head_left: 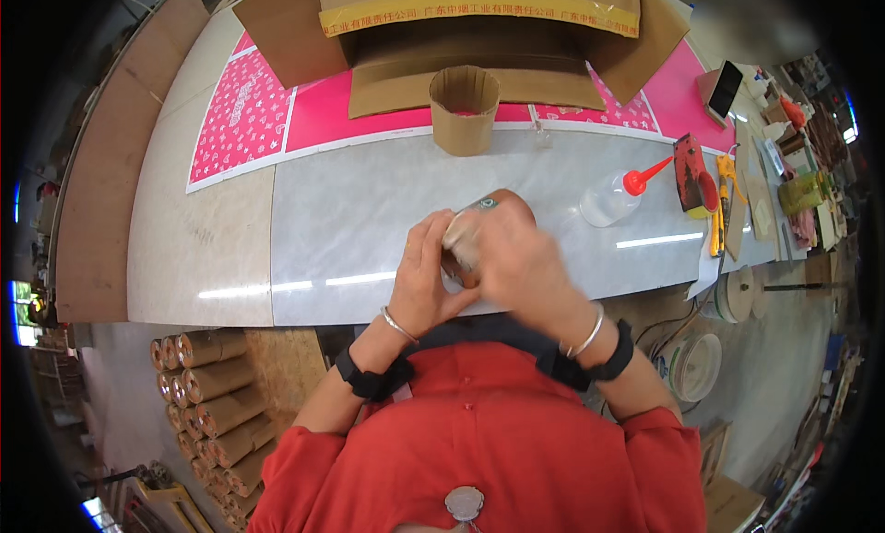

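Over the front edge of the table, my left hand is wrapped round the near left side of a brown cylindrical container with a small green mark, which lies tilted. My right hand, smeared by motion, is curled over the container's front and hides much of it. Something pale shows between the hands; I cannot tell whether it is the container's end or a separate piece. Beyond them stands an open-topped brown cardboard cylinder. To the right is a clear squeeze bottle with a red nozzle.
A large open cardboard box stands at the back on pink printed sheets. At the right are a red tape dispenser, a yellow cutter and a phone on a stand. Brown tubes are stacked below left.
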`<action>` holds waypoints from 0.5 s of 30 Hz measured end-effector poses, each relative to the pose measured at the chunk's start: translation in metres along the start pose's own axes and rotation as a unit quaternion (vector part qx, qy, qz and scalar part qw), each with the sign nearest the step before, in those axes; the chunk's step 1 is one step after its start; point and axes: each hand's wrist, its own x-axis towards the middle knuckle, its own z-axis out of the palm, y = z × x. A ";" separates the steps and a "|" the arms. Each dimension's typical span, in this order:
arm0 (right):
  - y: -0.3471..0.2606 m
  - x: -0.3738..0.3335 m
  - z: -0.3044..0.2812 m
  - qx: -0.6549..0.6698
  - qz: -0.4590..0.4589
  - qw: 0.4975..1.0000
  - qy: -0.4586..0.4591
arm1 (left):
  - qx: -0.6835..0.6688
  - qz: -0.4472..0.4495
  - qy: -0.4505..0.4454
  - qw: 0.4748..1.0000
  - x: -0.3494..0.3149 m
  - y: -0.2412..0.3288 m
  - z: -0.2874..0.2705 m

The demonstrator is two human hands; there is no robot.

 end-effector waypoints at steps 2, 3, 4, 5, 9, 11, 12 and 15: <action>0.048 0.004 -0.008 -0.068 0.052 0.996 0.038 | -0.019 -0.011 -0.008 1.000 0.002 0.000 0.001; 0.057 0.001 -0.012 -0.066 0.049 0.996 0.039 | -0.015 -0.010 -0.006 1.000 0.004 -0.002 0.000; 0.062 -0.005 -0.017 -0.063 0.075 0.995 0.026 | -0.016 0.015 -0.014 1.000 0.002 -0.002 0.001; 0.064 -0.010 -0.019 -0.060 0.101 0.993 0.013 | -0.016 0.039 -0.022 0.999 0.000 -0.001 0.002; 0.053 -0.009 -0.013 -0.053 0.103 0.993 0.017 | -0.212 -0.180 -0.042 0.960 -0.003 -0.004 -0.001; 0.042 -0.008 -0.012 -0.061 0.117 0.991 0.004 | -0.185 -0.223 -0.050 0.956 -0.005 -0.006 0.000; 0.032 -0.005 -0.011 -0.060 0.116 0.991 0.004 | -0.139 -0.199 -0.032 0.970 -0.005 -0.003 0.003; -0.020 -0.005 0.013 -0.078 -0.102 0.991 0.029 | -0.059 -0.129 -0.003 0.990 -0.012 -0.010 0.013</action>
